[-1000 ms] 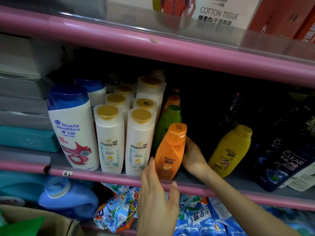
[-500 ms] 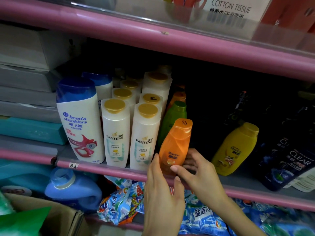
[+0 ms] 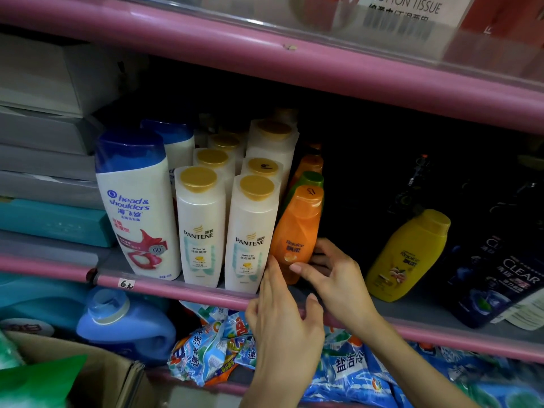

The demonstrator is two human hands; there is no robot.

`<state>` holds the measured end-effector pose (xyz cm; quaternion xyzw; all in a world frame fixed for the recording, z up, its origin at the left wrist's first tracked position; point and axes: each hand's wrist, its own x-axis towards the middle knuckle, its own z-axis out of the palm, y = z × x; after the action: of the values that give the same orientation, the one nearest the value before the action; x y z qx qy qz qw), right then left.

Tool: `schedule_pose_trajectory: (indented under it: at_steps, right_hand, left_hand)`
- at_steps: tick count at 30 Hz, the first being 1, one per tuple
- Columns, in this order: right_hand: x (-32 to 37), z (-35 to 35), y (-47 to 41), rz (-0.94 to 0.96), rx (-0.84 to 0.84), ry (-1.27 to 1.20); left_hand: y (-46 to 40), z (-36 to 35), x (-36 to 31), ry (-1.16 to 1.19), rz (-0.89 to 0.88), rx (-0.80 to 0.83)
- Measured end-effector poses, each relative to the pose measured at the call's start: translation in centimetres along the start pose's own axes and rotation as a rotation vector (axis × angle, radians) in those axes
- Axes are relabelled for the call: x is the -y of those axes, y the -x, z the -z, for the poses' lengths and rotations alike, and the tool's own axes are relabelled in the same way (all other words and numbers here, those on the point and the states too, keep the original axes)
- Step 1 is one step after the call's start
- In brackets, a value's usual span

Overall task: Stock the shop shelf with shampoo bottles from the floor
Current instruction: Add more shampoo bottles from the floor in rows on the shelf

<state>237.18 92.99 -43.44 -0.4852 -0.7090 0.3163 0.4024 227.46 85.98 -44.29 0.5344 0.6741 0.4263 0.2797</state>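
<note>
An orange Rejoice shampoo bottle (image 3: 297, 231) stands on the pink-edged shelf (image 3: 182, 288), leaning slightly left against a white Pantene bottle (image 3: 250, 234). My right hand (image 3: 332, 278) wraps its fingers round the orange bottle's lower right side. My left hand (image 3: 282, 325) is raised in front of the shelf edge, its fingertips touching the bottle's lower left. Behind the orange bottle stand a green one (image 3: 307, 181) and another orange one (image 3: 309, 163).
Left of the Pantene rows stands a Head & Shoulders bottle (image 3: 135, 207). A yellow Rejoice bottle (image 3: 409, 254) and dark Clear bottles (image 3: 500, 278) lean at the right, with a gap between. Below are a blue detergent jug (image 3: 123, 322), detergent bags (image 3: 212, 348) and a cardboard box (image 3: 97, 375).
My right hand came from behind the orange bottle round to its front lower side. My left hand rose until its fingertips reached the bottle. The bottle shifted closer to the Pantene bottle.
</note>
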Motion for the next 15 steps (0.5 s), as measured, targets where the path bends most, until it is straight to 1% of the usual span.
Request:
schedule_pose_trajectory:
  at_steps: [15]
  right_hand:
    - [-0.04, 0.31, -0.15, -0.007, -0.01, 0.031]
  left_hand:
    - [-0.17, -0.18, 0.31, 0.03, -0.043, 0.013]
